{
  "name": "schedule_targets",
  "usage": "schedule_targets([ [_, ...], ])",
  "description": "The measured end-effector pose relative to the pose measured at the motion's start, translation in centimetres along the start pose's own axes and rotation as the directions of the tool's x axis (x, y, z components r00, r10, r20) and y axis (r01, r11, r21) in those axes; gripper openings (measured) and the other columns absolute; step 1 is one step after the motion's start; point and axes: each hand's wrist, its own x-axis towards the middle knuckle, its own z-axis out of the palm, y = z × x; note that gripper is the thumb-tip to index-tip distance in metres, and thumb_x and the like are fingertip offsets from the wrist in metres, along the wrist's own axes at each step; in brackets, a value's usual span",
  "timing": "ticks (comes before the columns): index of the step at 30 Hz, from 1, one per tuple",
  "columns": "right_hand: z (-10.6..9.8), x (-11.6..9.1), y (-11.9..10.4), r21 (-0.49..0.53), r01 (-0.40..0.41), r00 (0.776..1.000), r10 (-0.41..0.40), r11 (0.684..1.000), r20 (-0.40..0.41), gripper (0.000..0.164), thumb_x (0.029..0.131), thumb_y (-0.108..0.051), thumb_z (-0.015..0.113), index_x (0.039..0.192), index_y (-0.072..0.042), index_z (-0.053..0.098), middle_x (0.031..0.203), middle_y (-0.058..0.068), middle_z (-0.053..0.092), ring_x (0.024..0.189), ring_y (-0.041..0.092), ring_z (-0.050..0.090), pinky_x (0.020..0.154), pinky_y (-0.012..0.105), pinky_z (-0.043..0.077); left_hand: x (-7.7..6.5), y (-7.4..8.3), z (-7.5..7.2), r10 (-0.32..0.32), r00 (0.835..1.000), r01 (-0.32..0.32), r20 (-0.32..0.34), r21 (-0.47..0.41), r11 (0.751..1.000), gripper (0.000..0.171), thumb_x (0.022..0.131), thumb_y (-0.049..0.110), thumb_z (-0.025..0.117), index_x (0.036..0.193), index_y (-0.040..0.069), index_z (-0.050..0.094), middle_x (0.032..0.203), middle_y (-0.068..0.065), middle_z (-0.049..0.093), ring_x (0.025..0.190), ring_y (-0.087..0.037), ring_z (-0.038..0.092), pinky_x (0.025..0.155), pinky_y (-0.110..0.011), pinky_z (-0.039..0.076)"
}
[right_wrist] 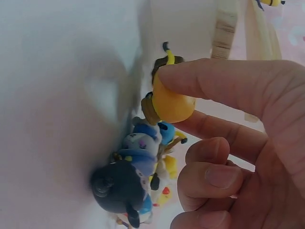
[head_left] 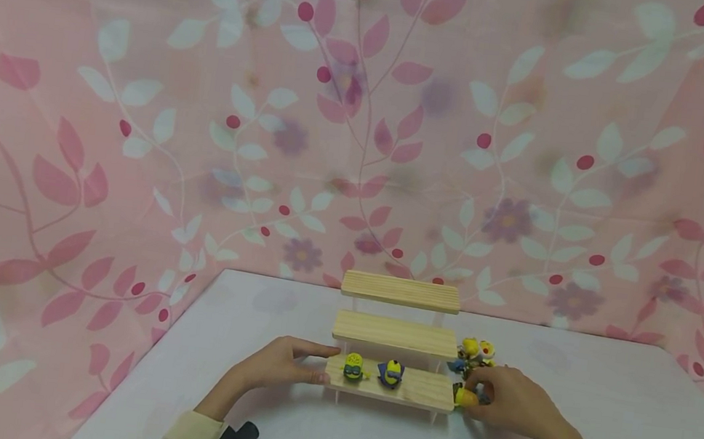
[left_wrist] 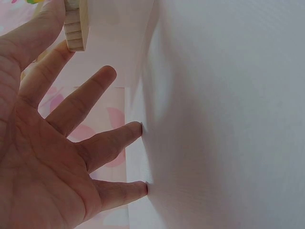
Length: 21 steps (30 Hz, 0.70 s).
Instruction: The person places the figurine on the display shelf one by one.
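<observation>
A three-tier wooden display stand (head_left: 394,333) stands on the table. My left hand (head_left: 281,365) holds the left end of its lowest board between thumb and index finger; the left wrist view shows the other fingers (left_wrist: 109,145) spread, two tips at the white table surface. On that board two yellow Minion figurines, one with dark glasses (head_left: 353,368) and one in purple (head_left: 391,374), sit apart. Beside the board's right end my right hand (head_left: 504,399) pinches a yellow toy figurine (right_wrist: 174,102) between thumb and index finger, tilted sideways in the right wrist view. Its face is hidden.
Several small figurines (head_left: 477,350) cluster right of the stand, behind my right hand; one with a dark round head (right_wrist: 119,186) is nearest in the right wrist view. A white cloth covers the table (head_left: 593,403). A pink leaf-patterned curtain (head_left: 362,140) hangs behind.
</observation>
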Motion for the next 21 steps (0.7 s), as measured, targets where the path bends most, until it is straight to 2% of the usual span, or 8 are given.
schedule_targets([
  [6,-0.6,-0.7,-0.2,0.027,0.037,0.999,-0.037,0.999,-0.006,0.021,0.074,-0.031,0.085,0.088,-0.024,0.07,0.065,-0.009,0.046,0.059,0.007,0.04,0.051,0.025,0.03,0.0,0.1,0.0,0.01,1.0,-0.01,0.001,-0.002,1.0,0.046,0.085,0.04,0.078,0.129,0.033,0.067,0.129,0.013,0.063,0.132,-0.024,0.048,0.109,-0.056,0.035],
  [11,-1.1,-1.1,-0.4,0.06,0.011,1.0,-0.011,0.998,0.001,0.022,0.076,-0.033,0.084,0.09,-0.022,0.071,0.064,-0.008,0.047,0.058,0.008,0.041,0.049,0.023,0.03,-0.1,0.1,0.0,0.023,1.0,-0.023,0.001,-0.009,1.0,0.047,0.085,0.039,0.078,0.129,0.03,0.067,0.129,0.012,0.063,0.132,-0.024,0.048,0.109,-0.056,0.034],
  [17,-1.7,-1.4,-0.7,0.093,-0.003,1.0,0.003,0.996,0.001,0.02,0.081,-0.03,0.08,0.095,-0.018,0.072,0.065,-0.006,0.047,0.056,0.008,0.041,0.047,0.022,0.03,0.0,0.0,0.0,0.008,1.0,-0.008,-0.001,0.002,1.0,0.046,0.085,0.041,0.078,0.129,0.032,0.067,0.129,0.013,0.063,0.133,-0.025,0.047,0.109,-0.057,0.034],
  [21,-2.2,-1.6,-0.7,0.103,-0.002,1.0,0.002,0.995,-0.001,0.02,0.081,-0.03,0.08,0.094,-0.017,0.071,0.066,-0.005,0.047,0.057,0.008,0.041,0.048,0.023,0.03,0.0,0.0,0.0,0.008,1.0,-0.008,0.0,0.006,1.0,0.046,0.085,0.041,0.077,0.129,0.033,0.066,0.129,0.013,0.063,0.133,-0.024,0.047,0.109,-0.058,0.034],
])
